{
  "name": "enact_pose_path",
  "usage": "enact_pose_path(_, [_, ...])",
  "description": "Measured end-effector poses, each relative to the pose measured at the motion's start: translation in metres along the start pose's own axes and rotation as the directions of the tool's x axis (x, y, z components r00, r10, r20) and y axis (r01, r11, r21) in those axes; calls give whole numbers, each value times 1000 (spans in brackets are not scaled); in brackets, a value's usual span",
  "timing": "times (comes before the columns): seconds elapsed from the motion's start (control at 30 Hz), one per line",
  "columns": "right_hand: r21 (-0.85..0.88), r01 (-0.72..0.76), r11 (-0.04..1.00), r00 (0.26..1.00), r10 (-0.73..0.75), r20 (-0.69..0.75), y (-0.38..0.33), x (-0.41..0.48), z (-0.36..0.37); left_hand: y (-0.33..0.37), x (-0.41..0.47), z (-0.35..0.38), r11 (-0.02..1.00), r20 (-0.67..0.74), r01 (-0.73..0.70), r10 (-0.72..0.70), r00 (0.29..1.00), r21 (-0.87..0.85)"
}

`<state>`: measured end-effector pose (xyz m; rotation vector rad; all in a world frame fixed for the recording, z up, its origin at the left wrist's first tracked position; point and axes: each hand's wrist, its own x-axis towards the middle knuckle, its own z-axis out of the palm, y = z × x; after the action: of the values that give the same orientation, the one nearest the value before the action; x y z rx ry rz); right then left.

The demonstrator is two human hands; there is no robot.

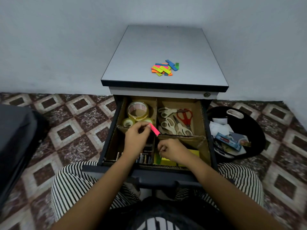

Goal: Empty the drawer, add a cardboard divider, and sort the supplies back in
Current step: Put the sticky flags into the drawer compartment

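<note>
The left hand (136,140) pinches a pink paper tab (154,129) by one end, just above the cardboard divider (182,138) in the open drawer (166,176). The tab is very light, thin and bends easily, so I think a soft two-finger grip at one end is enough. The right hand (172,151) is curled over the yellow notes (194,152); whether its grip holds something, I cannot tell. More tabs (164,68) lie on the counter (149,47).

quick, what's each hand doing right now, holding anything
Left hand: pinching a pink strip above the drawer.
Right hand: fingers curled over the drawer; cannot tell whether it holds anything.
</note>
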<state>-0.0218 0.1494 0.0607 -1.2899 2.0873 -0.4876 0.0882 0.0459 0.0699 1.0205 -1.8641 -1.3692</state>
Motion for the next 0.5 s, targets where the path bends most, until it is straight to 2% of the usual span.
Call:
enact_pose_path(0.23, [-76,50,996,998,-53,-35,5,4,10,2,-1,-2,999,-10,31,-32,999,-35])
enact_pose_path(0.5, [-151,20,988,999,-15,33,6,6,11,5,-2,-2,997,-11,48,-49,999,-52])
